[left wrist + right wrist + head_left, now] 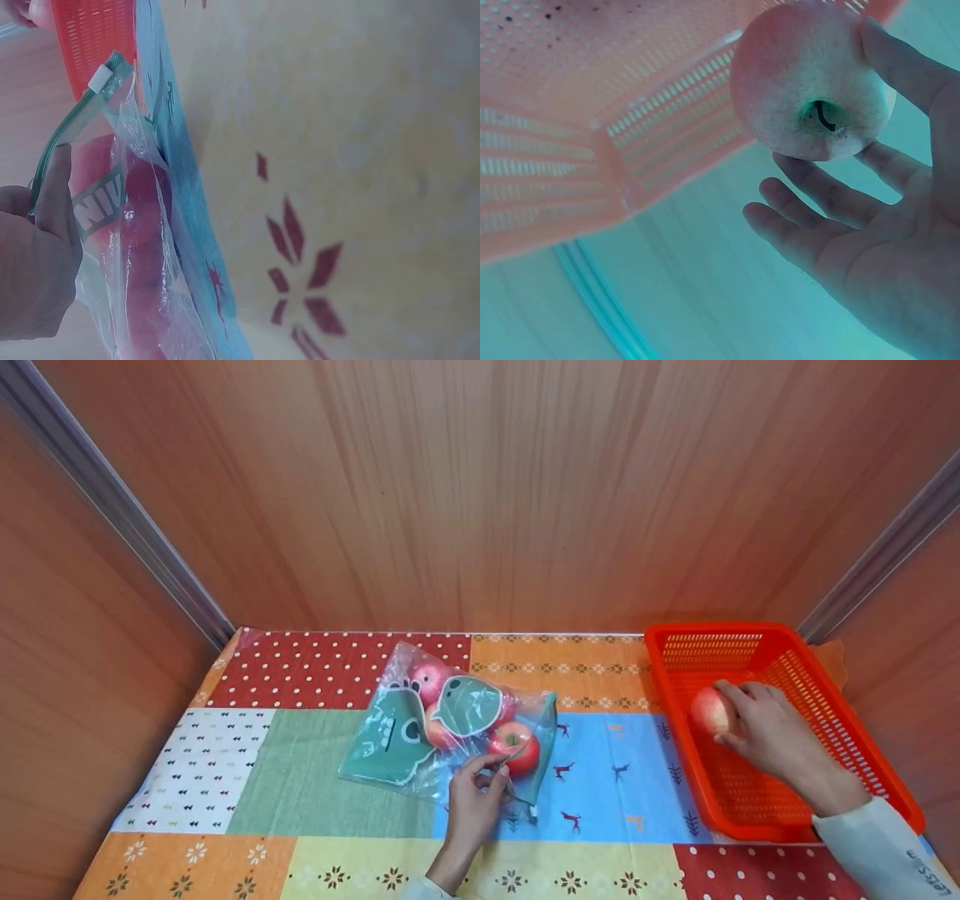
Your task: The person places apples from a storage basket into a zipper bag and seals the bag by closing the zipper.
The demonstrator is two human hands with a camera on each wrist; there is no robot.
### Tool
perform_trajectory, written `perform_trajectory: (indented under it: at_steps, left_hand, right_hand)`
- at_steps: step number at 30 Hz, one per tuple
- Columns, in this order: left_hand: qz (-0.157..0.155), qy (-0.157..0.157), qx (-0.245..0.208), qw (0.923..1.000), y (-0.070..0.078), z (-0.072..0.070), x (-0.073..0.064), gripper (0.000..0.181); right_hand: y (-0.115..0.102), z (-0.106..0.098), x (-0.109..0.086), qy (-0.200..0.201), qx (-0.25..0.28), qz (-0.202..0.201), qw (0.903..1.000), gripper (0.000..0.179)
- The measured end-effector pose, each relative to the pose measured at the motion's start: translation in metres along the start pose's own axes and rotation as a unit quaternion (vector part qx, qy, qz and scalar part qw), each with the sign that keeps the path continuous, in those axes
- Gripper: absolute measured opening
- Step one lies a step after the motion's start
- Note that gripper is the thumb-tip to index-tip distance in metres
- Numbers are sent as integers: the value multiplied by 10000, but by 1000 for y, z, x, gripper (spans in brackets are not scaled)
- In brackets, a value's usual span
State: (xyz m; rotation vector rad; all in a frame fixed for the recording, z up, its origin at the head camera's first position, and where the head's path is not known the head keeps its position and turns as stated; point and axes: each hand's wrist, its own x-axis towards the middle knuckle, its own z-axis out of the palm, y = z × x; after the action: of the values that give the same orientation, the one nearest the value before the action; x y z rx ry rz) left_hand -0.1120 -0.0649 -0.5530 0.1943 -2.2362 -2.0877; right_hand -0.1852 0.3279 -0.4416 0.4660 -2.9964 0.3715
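A clear zip bag (394, 731) with a green cartoon print lies on the cloth, with several red apples (512, 744) inside. My left hand (476, 795) pinches the green zip edge of the bag's opening; in the left wrist view the white slider (100, 79) sits near the far end of that edge. At the right, my right hand (776, 735) holds a pale red apple (709, 711) over the orange basket (679, 772). In the right wrist view, thumb and fingertips grip this apple (795, 82) by its sides, with its stem hollow facing the camera.
A patchwork cloth (345, 810) covers the table. Wood-grain panels (487, 495) enclose it at the back and both sides, with grey metal strips (135, 510) at the corners. The basket's rim stands close to the right panel.
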Motion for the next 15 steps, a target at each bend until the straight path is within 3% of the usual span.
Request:
perform_trajectory:
  at_steps: [15]
  left_hand:
    - [-26, -7, -3, 10000, -2, 0, 2, 22]
  right_hand:
    - [-42, -21, -3, 685, -359, -672, 9947, 84]
